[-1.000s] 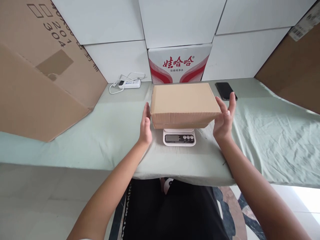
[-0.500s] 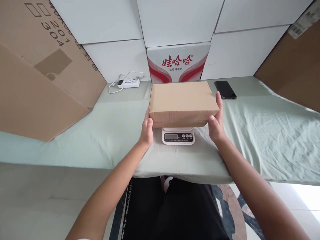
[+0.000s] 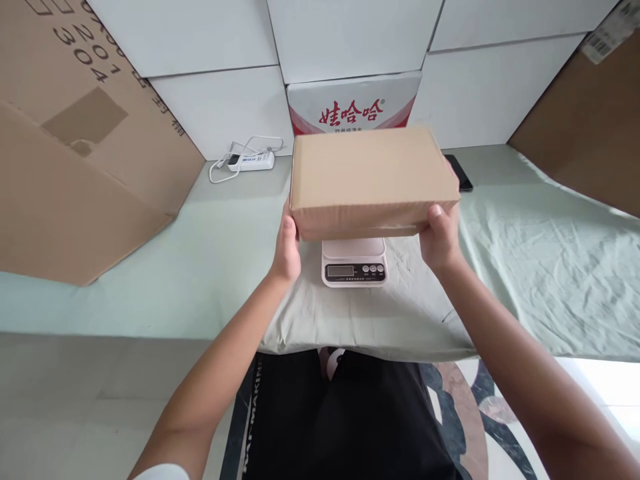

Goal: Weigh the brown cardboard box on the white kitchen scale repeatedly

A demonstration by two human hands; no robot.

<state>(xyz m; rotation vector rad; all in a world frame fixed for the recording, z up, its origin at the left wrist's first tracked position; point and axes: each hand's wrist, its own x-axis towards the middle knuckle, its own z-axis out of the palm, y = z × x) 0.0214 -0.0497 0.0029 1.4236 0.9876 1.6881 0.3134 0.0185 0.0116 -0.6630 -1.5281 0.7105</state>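
Landmark: white kitchen scale on the green cloth.
Box: plain cardboard box, level, held clear above the scale.
Left hand: clasps the box's left end, thumb on its front edge.
Right hand: clasps the right end.
Behind the scale: water carton; a dark phone, apparently, half hidden by the box.

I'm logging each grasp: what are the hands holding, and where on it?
A cardboard box, held by its two short ends: left hand and right hand.
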